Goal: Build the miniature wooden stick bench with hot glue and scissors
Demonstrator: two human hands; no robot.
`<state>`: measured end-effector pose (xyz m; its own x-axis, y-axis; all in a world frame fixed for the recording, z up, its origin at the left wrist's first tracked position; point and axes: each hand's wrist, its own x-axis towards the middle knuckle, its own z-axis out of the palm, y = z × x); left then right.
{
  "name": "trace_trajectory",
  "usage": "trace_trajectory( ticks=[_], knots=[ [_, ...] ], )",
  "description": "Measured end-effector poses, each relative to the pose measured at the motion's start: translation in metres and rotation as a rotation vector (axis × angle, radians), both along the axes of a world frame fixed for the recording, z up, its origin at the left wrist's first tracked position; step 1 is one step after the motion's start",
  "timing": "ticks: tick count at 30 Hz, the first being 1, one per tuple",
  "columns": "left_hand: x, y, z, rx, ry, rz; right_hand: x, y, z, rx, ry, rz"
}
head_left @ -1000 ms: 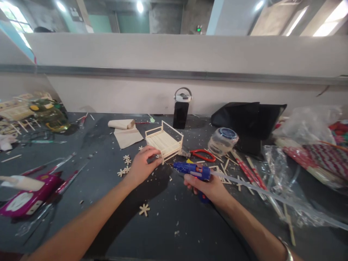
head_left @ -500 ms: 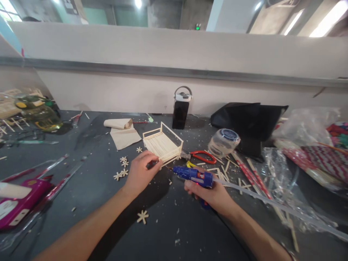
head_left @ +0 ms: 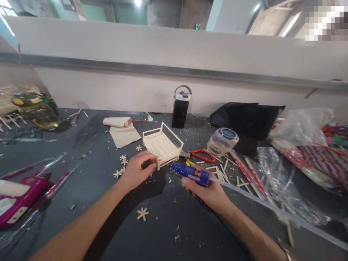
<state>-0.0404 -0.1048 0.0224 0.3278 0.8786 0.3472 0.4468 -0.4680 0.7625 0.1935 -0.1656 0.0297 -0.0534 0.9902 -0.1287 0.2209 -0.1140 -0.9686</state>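
A small frame of thin wooden sticks (head_left: 161,145), with a slatted base and low rails, stands mid-table. At its near left corner, my left hand (head_left: 140,168) pinches the frame between thumb and fingers. My right hand (head_left: 205,188) is wrapped round a blue glue gun (head_left: 190,173), whose nozzle points left, close to the frame's near side. A long clear glue stick (head_left: 250,195) runs out of the gun's back toward the lower right. Whether the nozzle touches the wood cannot be made out.
Red-handled pliers (head_left: 202,156) lie behind the glue gun, near a clear jar (head_left: 223,141). Behind the frame stands a bottle (head_left: 179,112). Star-shaped stick pieces (head_left: 143,214) lie nearby. A magenta device (head_left: 21,199) is at left; loose sticks and plastic wrap (head_left: 272,181) at right.
My right hand and the glue gun have shifted slightly left. My left hand has moved a little down and left at the frame's corner. The camera view has turned slightly.
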Motion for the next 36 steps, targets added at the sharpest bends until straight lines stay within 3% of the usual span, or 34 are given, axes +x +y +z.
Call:
trace_trajectory(
  ticks=[3,14,20,36],
  knots=[
    [-0.003,0.001,0.001,0.025,-0.029,-0.004,-0.006,0.0,0.009,0.087,-0.107,-0.048],
    [-0.005,0.011,-0.002,0.015,-0.088,-0.076,-0.013,0.005,0.022,0.226,-0.407,0.128],
    [-0.005,0.011,-0.002,-0.075,-0.123,-0.102,-0.016,0.009,0.019,0.233,-0.39,0.169],
    [-0.005,0.011,-0.003,-0.092,-0.144,-0.096,-0.018,0.005,0.015,0.231,-0.379,0.068]
  ],
)
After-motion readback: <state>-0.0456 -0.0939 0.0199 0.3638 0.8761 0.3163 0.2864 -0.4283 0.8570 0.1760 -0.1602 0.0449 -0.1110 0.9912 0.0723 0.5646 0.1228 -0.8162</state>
